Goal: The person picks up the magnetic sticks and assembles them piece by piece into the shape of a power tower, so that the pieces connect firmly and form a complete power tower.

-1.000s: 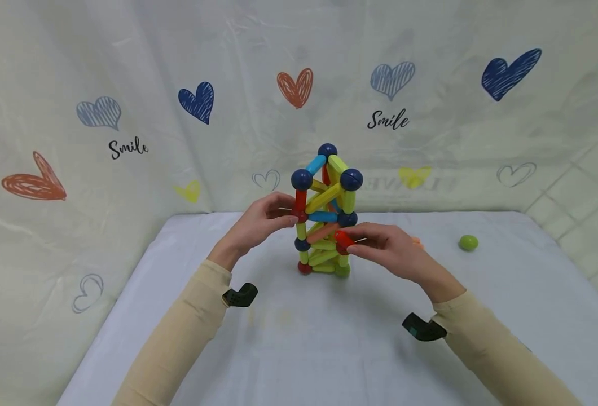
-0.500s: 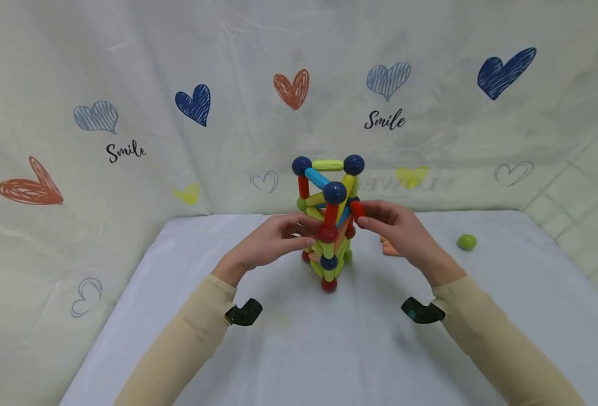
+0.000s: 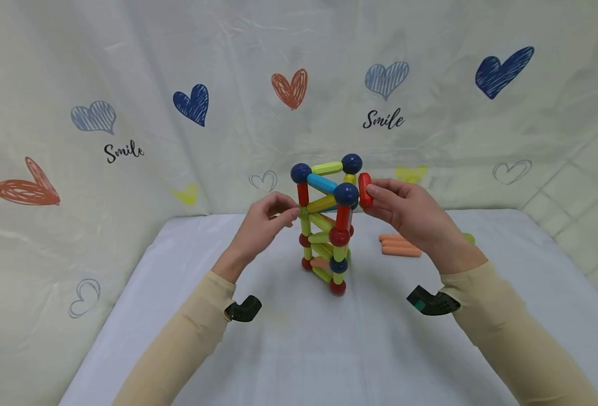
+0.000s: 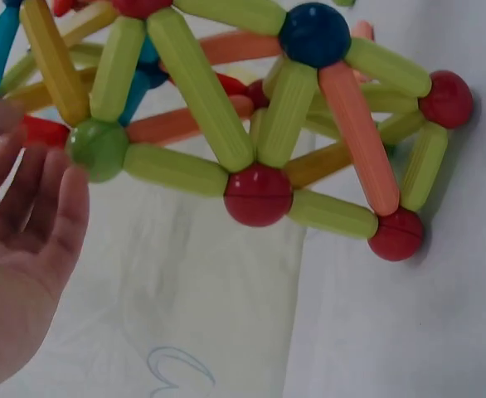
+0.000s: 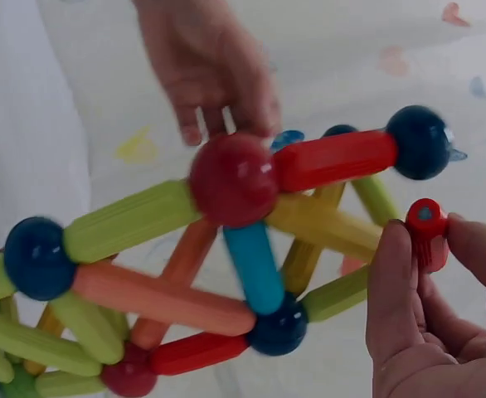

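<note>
A tall tower of magnetic rods and balls (image 3: pixel 339 236) stands upright on the table, with dark blue balls at its top. My right hand (image 3: pixel 413 214) pinches a loose red magnetic rod (image 3: pixel 364 190) between thumb and fingers, beside the top of the tower. One end of that rod shows in the right wrist view, apart from the tower's blue ball (image 5: pixel 419 143). At the tower's left side is my left hand (image 3: pixel 262 228), its fingers loosely bent. In the left wrist view its fingertips lie by a green ball (image 4: pixel 98 151); whether they touch it I cannot tell.
Several orange rods (image 3: pixel 400 246) lie on the white-covered table (image 3: pixel 299 349) to the right of the tower. A green ball (image 3: pixel 469 238) sits farther right, partly hidden by my right hand. A pale curtain (image 3: pixel 228 113) printed with hearts hangs behind.
The tower has been turned, so different sides now face me. My right hand has raised the red rod from the tower's lower middle to near its top. My left hand has moved slightly away.
</note>
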### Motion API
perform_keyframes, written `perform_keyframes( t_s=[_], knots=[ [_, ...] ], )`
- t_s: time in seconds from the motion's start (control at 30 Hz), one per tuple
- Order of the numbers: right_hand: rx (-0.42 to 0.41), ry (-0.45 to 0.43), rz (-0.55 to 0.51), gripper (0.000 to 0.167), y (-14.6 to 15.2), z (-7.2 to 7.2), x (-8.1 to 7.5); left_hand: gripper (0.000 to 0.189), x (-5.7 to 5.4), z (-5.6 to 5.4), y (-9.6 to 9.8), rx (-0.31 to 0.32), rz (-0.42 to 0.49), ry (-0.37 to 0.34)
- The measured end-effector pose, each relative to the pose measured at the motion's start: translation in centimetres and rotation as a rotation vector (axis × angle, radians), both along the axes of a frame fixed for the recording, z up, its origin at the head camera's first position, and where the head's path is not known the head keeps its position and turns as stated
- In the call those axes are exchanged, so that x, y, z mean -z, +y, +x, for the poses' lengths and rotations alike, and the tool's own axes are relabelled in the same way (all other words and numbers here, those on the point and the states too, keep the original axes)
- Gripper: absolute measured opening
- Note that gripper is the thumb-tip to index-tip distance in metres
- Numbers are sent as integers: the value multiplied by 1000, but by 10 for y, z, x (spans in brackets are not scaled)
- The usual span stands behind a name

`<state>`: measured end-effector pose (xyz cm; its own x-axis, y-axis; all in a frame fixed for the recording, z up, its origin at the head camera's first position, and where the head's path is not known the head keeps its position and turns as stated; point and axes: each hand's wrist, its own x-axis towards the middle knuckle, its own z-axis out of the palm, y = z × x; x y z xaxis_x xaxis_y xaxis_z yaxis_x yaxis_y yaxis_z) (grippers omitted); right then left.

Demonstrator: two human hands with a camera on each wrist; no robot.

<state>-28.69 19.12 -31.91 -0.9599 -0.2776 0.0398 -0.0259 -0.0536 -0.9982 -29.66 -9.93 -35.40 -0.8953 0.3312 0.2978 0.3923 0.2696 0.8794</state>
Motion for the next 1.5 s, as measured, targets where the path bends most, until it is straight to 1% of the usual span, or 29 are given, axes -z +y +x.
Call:
perform_keyframes(
  t_s=[0.07,0.13,0.2,0.27,0.37,0.43,0.6,0.7,0.83,0.97,1.17,1.33,1.5],
  knots=[
    [-17,-23,-47,53,-1,1,-8,27,2,-5,-2,-72,20,5],
    [-36,-46,-72,51,-1,0,-14,31,3,-9,-4,-111,9,-7],
    [-51,-63,-66,52,-2,0,-17,35,5,-13,-5,-104,-5,-29],
    [-59,-72,-55,55,-3,0,-19,37,6,-16,-5,-78,-23,-49],
    [-62,-76,-58,61,-5,-2,-21,37,8,-18,-4,-36,-43,-68],
    [-49,-73,-56,62,-6,-3,-21,36,8,-18,-3,-22,-56,-72],
    [-10,-84,-49,57,-7,-3,-22,35,9,-19,-1,-20,-66,-74],
    [-13,-86,-74,53,-8,-3,-23,34,9,-20,0,-18,-62,-78],
    [-27,-66,-107,47,-9,-3,-25,33,7,-20,0,-21,-61,-88],
    [-12,-59,-109,43,-12,-3,-26,33,8,-21,0,-27,-60,-103],
    [27,-57,-72,44,-17,-3,-23,35,9,-21,-1,-20,-48,-116],
    [32,-57,-64,44,-21,-4,-22,32,10,-21,-2,-20,-47,-118],
    [33,-51,-65,43,-23,-4,-22,31,11,-20,0,-18,-28,-101]
  ],
)
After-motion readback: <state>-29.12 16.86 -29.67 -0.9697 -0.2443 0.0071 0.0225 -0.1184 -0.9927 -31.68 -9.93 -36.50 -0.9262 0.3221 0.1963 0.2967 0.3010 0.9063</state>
